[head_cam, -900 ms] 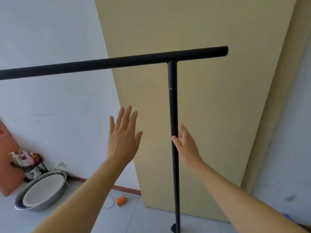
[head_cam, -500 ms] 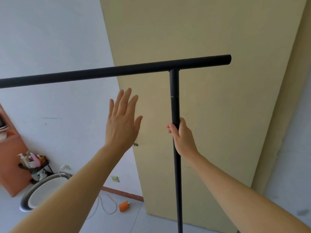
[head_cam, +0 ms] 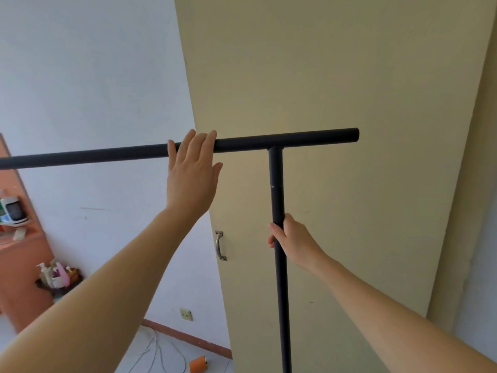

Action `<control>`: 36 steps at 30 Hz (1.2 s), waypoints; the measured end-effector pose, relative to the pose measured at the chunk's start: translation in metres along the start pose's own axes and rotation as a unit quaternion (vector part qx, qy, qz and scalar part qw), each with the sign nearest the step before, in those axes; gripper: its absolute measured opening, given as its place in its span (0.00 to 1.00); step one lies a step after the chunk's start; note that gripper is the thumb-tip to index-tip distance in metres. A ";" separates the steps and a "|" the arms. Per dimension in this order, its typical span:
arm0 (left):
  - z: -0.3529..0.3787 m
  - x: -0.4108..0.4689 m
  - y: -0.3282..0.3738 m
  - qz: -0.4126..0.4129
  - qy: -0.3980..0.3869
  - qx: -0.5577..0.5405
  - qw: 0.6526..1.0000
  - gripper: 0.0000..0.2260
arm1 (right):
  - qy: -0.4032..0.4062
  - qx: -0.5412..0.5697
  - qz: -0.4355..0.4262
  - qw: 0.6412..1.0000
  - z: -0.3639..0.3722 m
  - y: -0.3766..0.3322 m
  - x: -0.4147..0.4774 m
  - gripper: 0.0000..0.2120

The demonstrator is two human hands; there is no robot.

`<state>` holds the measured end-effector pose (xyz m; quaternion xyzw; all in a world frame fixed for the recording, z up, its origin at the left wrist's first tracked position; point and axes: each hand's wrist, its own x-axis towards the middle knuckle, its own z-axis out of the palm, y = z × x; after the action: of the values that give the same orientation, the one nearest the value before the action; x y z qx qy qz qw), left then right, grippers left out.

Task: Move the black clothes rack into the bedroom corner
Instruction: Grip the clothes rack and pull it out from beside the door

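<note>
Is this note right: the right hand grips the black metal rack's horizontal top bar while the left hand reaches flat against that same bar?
Not quite. In the head view the right hand is closed around the vertical post of the black metal clothes rack, below the joint, not the horizontal top bar. The rest holds: the left hand lies flat against that bar, fingers extended.
</note>
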<state>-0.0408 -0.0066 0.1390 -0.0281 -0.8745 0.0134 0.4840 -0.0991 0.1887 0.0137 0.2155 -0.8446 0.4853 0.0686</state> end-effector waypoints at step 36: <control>-0.038 -0.038 -0.200 -0.133 -0.087 -0.020 0.987 0.26 | -0.187 0.130 -0.038 0.973 0.152 -0.106 0.038 0.12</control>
<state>0.0044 -0.2083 0.1374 0.0801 -0.9093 -0.0660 0.4030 -0.0738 0.0018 0.0308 0.3418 -0.7634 0.5387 -0.1008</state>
